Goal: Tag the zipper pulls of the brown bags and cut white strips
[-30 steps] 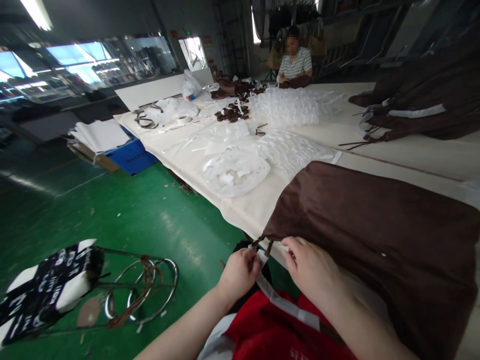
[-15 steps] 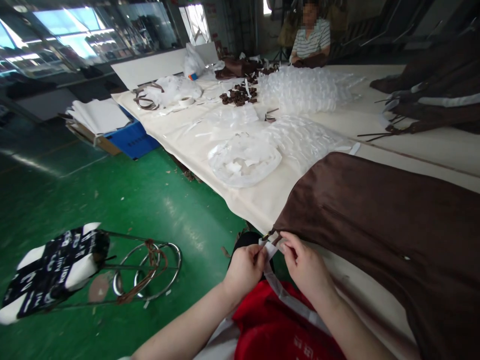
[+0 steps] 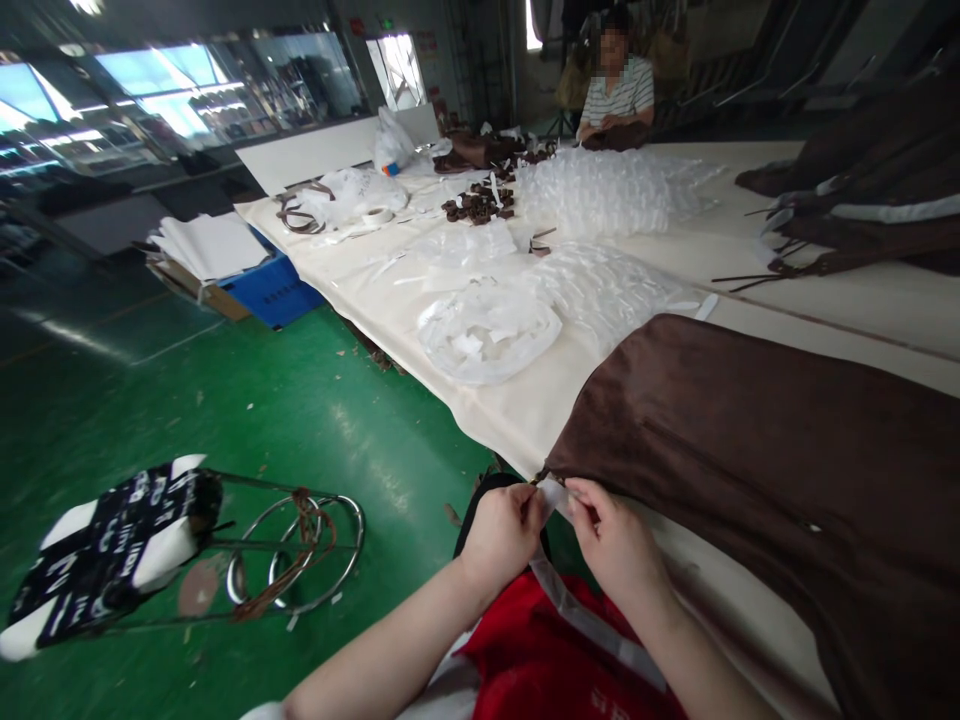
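Observation:
A large brown cloth [image 3: 772,460] lies spread over the near end of a long cream-covered table [image 3: 525,405]. At its near corner, my left hand [image 3: 502,530] and my right hand [image 3: 611,535] both pinch a white tape strip [image 3: 559,495] that trails down over my red garment [image 3: 555,660]. The fingers of both hands are closed on the strip's end, right beside the cloth's corner with its short brown ties.
White plastic bags [image 3: 487,325] and clear packaging [image 3: 600,190] lie further along the table, with brown pieces [image 3: 480,205] and more brown cloth [image 3: 877,200] at the right. Another person [image 3: 619,90] sits at the far end. A toppled metal stool [image 3: 187,550] lies on the green floor near a blue crate [image 3: 274,290].
My hands have shifted slightly up and closer to the cloth's corner, still holding the white strip. The view has moved a little.

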`<state>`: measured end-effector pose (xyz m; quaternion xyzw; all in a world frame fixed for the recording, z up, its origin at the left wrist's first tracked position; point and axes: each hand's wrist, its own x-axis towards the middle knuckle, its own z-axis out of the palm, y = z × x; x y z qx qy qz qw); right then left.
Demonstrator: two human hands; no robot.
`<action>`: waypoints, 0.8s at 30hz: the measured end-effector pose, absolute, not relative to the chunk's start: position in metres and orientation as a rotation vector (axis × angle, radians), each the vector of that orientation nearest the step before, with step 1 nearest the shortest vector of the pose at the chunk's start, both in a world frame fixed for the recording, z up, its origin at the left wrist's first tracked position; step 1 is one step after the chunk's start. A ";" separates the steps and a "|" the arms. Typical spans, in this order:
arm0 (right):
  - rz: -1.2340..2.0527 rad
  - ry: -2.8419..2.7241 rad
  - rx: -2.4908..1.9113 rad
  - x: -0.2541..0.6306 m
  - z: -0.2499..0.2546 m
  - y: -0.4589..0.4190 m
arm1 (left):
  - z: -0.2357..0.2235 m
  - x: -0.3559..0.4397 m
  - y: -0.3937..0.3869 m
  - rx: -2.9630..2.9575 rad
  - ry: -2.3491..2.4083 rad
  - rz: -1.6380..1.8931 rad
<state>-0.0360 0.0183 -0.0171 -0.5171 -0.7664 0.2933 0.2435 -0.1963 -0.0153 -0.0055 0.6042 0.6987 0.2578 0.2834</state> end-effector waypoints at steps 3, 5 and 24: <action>0.862 -2.105 -1.424 -0.036 -0.017 0.020 | -0.004 -0.192 -0.012 1.635 1.883 0.695; 0.941 -2.065 -1.428 -0.035 -0.017 0.023 | -0.003 -0.191 -0.011 1.644 1.884 0.711; 1.558 -1.672 -1.471 -0.039 -0.037 0.024 | -0.026 -0.182 0.000 1.387 1.757 1.012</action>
